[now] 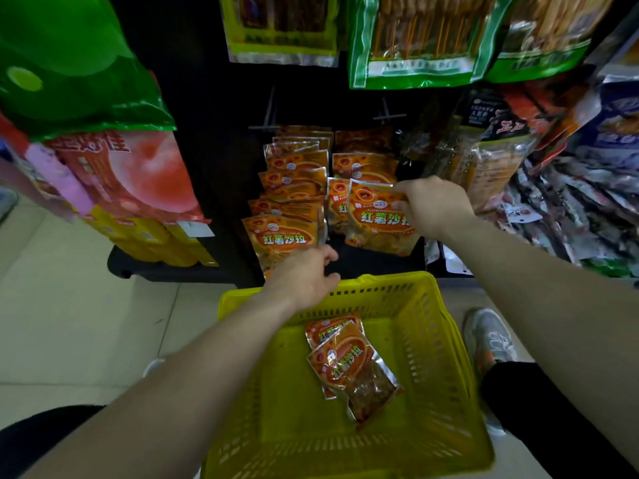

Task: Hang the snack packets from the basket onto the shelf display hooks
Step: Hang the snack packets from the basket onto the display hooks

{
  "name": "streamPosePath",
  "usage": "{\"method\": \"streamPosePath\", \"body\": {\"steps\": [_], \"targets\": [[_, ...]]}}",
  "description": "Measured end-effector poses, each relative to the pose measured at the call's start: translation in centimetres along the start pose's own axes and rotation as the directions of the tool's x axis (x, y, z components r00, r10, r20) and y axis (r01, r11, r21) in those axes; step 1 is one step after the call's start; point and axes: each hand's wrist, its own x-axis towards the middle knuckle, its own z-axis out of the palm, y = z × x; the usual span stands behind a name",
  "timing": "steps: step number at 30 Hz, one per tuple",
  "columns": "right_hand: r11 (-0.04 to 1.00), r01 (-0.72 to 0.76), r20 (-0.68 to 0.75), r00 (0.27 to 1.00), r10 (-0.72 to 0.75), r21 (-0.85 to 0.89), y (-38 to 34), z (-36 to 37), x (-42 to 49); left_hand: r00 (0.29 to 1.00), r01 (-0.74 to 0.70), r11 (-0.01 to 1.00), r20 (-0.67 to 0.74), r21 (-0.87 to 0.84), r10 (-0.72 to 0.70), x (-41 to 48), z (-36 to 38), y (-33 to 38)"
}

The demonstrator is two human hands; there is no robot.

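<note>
Hanging at the far left, a large green bag (69,63) is seen above pink and red packs (131,171), with yellow packs (155,236) stacked on a low dark shelf beneath them. Pale floor tiles (69,323) are shown below.

Toward the middle, a left row of orange snack packets (294,181) is hung one behind another on a dark display hook (269,112). The left hand (304,274) is placed at the lower edge of the front packet (283,236) of that row, with the fingers loosely curled and the thumb pointed toward the right. That edge is hidden by the hand, so whether the front packet is gripped or only touched cannot be told.

Below the hands, a yellow basket (449,340) is set on the floor, and two orange packets (349,361) are left lying in it, one overlapping the other.

Just right of the first row, a second row of orange packets (363,164) is hung. At its front, a held packet (377,219) is pinched at its upper right corner by the right hand (432,205), the fingers closed on the edge. Green-edged skewer packs (415,39) are hung overhead.

At the right, a grey shoe (491,337) is seen beside the basket, and mixed packets (570,209) are piled on the neighbouring shelf.
</note>
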Motion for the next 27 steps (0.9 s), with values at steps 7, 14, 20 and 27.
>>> {"method": "streamPosePath", "body": {"steps": [7, 14, 20, 27], "targets": [[0.996, 0.064, 0.043, 0.997, -0.062, -0.055, 0.4, 5.4, 4.5, 0.994, 0.031, 0.999, 0.11, -0.036, -0.027, 8.1, 5.6, 0.7], [0.987, 0.154, -0.046, 0.987, -0.156, -0.041, 0.7, 9.4, 8.6, 0.971, 0.111, 0.993, 0.217, -0.033, -0.101, 14.4, 9.2, -0.5], [0.998, 0.052, -0.166, 0.984, -0.059, -0.048, 0.0, 10.6, 9.9, 0.974, 0.107, 0.991, 0.195, 0.074, -0.12, 16.4, 9.6, -0.4], [0.99, 0.039, -0.269, 0.96, -0.075, -0.137, -0.3, 9.4, 8.1, 0.975, 0.08, 0.996, 0.202, 0.038, -0.086, 14.0, 9.1, -0.2]]}}
